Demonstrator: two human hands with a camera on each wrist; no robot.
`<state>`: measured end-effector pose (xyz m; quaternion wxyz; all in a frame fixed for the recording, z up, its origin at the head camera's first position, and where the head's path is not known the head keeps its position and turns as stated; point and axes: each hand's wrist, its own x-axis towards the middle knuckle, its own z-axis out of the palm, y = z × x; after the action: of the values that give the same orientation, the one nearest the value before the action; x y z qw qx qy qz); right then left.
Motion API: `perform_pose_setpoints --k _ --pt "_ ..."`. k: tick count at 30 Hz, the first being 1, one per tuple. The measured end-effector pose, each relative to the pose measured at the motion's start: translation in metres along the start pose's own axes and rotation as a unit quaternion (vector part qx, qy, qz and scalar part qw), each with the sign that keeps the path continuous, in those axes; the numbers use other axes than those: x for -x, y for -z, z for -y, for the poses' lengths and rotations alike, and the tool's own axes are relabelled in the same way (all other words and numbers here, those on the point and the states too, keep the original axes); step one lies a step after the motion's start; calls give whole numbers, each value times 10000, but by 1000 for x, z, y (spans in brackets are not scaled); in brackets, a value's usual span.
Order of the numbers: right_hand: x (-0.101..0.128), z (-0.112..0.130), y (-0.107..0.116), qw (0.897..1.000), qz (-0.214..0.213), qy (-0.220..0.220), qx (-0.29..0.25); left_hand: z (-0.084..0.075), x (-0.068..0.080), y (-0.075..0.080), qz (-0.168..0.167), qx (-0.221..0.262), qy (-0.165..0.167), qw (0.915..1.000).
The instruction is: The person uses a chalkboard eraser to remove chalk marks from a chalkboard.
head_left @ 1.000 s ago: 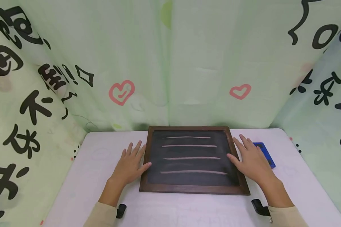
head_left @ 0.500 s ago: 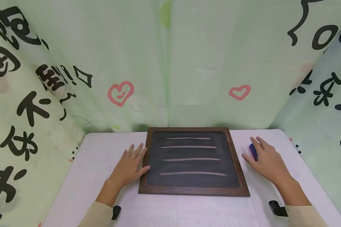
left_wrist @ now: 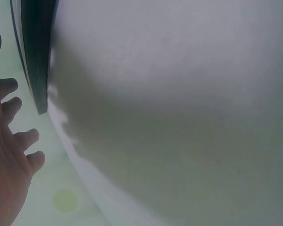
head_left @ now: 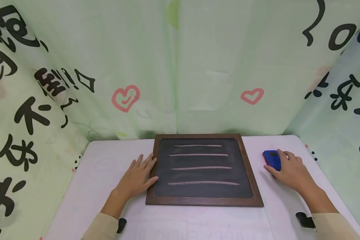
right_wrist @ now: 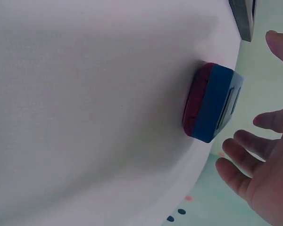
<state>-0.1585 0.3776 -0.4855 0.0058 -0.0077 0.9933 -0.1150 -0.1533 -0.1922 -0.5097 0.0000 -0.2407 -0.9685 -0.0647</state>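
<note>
— Where did things stand?

— On the white table (head_left: pixel 198 220) the framed chalkboard (head_left: pixel 202 170) lay flat, and my left hand (head_left: pixel 136 176) rested open against its left edge, holding nothing. The blue eraser (head_left: pixel 272 159) sat just right of the frame.

— And the right?

— My right hand (head_left: pixel 291 170) was loosely spread beside the eraser, gripping nothing. I judged a firm pinch across its sides best, felt face down.

"不" on the curtain (head_left: pixel 33 113)

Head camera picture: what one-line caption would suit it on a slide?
Left hand rests at the framed chalkboard's edge while the right hand reaches the blue eraser beside it.
</note>
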Motion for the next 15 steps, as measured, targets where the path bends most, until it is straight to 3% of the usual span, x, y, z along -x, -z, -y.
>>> perform_pose_setpoints --k 5,15 --pt "-1 -4 -2 9995 252 -179 -64 -3 -1 0 73 54 29 10000" --pt "-4 -12 -12 9976 251 -513 -398 -4 -3 -3 205 107 40 9997"
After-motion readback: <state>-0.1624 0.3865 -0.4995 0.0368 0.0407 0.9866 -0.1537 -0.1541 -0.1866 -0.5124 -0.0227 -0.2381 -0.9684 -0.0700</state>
